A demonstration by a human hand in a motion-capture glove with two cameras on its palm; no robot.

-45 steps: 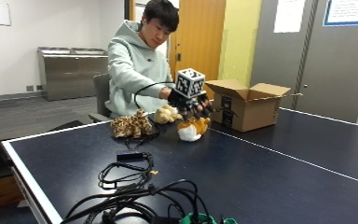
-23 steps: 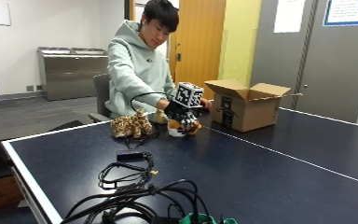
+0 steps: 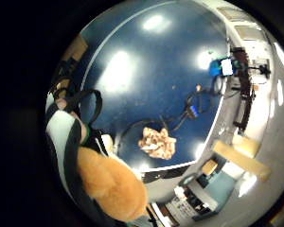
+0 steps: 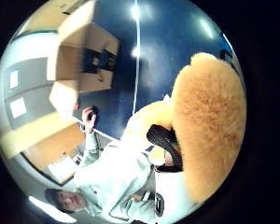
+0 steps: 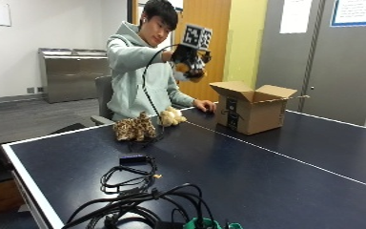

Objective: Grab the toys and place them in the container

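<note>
While my gloved right hand (image 5: 188, 59) is up at about head height, well above the desk (image 5: 246, 171), its fingers are curled round a tan plush toy (image 5: 192, 71). That same toy fills much of the thumb side palm view (image 4: 207, 126) and shows as an orange lump at the edge of the little finger side view (image 3: 111, 182).

What the coming move turns on is where the cardboard box (image 5: 253, 107) lies from this hand: below it and off to the side away from my body, standing on the desk with its flaps open upward. The thumb side view also shows the box (image 4: 86, 56) across the white line of the desk. So I judge the carry should go sideways and down until the toy hangs over the opening, and only then release. The raised flaps are the snag to watch.

My bare left hand (image 5: 204, 105) rests on the desk just beside the box, nearer to it than the gloved one, but holds nothing.

Two more toys are left on the desk, below the gloved hand and nearer my body: a spotted plush (image 5: 134, 129) and a pale plush (image 5: 170, 116) just beside it. Cables (image 5: 132, 179) lie farther off.
</note>
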